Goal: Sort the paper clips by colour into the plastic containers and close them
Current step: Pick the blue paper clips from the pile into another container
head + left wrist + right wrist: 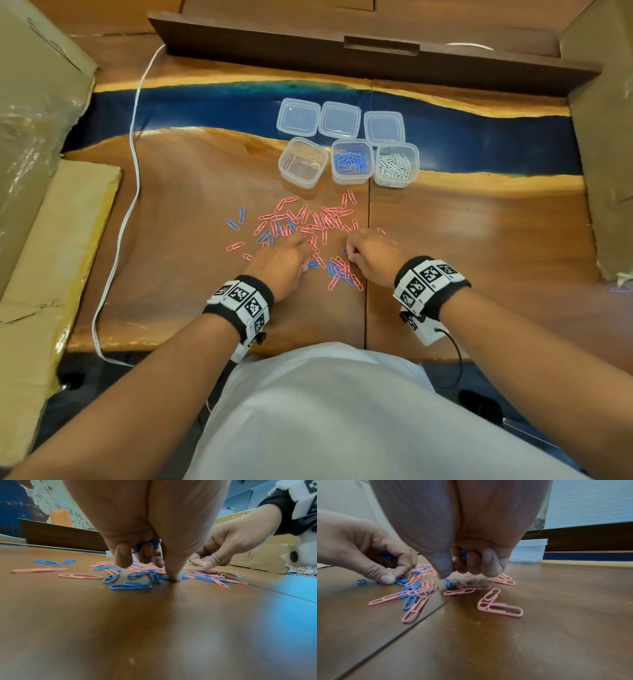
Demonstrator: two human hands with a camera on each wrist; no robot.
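Pink and blue paper clips (308,228) lie scattered loose near the middle of the table (178,219), toward its front edge, thin coated wire loops, the pink far outnumbering the blue. The left hand (281,261) is down among them, fingers curled around a few blue clips (150,544) while its thumb tip presses the wood. The right hand (371,255), just beside it, also has its fingers curled around blue clips (463,554), thumb and forefinger pointing down at the pile.

Beyond the pile stand three clear plastic containers: an empty container (302,162) on the left, the middle one (351,161) holding blue clips, the right one (396,165) holding white clips. Three clear lids (339,120) lie in a row behind them.

The table is glossy brown wood with a blue resin band across it and a seam down the centre. A white cable (135,192) runs along its left side, a dark wooden board (342,58) stands at the far edge, and cardboard boxes (41,137) flank both sides.
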